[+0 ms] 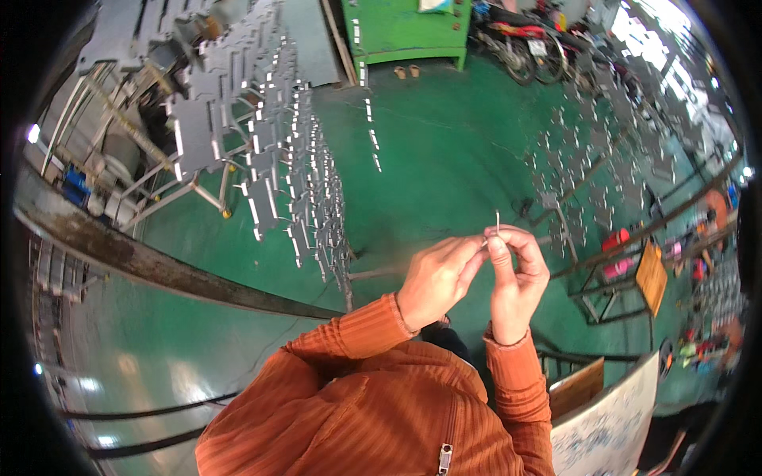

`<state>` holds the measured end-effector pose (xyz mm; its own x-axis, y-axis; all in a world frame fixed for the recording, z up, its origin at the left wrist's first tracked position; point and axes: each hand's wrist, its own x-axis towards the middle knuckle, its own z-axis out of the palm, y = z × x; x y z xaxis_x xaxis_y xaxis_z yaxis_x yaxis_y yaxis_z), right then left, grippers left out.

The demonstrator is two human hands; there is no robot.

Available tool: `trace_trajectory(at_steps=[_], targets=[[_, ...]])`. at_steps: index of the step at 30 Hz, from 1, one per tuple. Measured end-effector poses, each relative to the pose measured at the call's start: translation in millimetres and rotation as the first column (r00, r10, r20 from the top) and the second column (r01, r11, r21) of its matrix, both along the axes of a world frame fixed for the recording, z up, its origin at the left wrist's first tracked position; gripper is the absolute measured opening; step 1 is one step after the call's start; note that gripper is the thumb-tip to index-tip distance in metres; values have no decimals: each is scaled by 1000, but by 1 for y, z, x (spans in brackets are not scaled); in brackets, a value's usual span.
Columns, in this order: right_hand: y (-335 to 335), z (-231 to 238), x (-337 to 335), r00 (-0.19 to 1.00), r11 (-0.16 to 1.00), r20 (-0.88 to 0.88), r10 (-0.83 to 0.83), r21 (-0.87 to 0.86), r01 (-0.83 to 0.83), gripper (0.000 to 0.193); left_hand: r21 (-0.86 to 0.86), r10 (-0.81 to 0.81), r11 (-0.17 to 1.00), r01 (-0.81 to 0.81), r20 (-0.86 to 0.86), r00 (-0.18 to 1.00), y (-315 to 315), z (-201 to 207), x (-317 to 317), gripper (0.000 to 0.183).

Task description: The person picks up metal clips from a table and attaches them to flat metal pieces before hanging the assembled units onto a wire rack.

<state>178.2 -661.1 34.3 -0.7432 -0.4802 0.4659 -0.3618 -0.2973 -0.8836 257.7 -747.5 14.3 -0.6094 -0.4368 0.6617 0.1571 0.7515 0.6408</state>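
My left hand [444,274] and my right hand [516,282] meet in front of my body, fingertips close together. Between the thumb and forefinger of my right hand is a thin, pale wire-like piece [498,220], one end sticking up above the fingers. The left fingers are pinched together right beside it, near its lower end. Whether they hold the same piece or a separate one is hidden. Both forearms are in ribbed orange-brown sleeves.
Rows of grey metal plates [266,208] hang at the left, more plates [591,163] at the right. A curved rail [198,278] crosses the left side. A wooden-topped stand [651,279] and a pale board [607,424] are to my right. Motorcycles [524,47] and a green cabinet [409,32] stand far off.
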Motion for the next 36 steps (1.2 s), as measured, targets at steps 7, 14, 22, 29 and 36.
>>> trace_trajectory(at_steps=[7, 14, 22, 29, 36], targets=[[-67, 38, -43, 954, 945, -13, 301, -132, -300, 5, 50, 333, 941, -333, 15, 943, -13, 33, 17, 30], [-160, 109, -98, 844, 811, -98, 527, -238, -534, 8, 33, 522, 853, -521, -105, 847, -2, 36, 53, 5], [-250, 185, -120, 797, 734, -227, 560, -309, -605, 12, 238, 747, 656, -717, -63, 662, 27, 14, 63, 18], [-334, 228, -151, 840, 808, -292, 457, -259, -529, 21, 300, 824, 559, -773, -93, 559, 46, 9, 60, 17], [-385, 254, -156, 886, 864, -217, 410, -218, -454, 20, 384, 834, 541, -749, -130, 536, 53, 4, 59, 21]])
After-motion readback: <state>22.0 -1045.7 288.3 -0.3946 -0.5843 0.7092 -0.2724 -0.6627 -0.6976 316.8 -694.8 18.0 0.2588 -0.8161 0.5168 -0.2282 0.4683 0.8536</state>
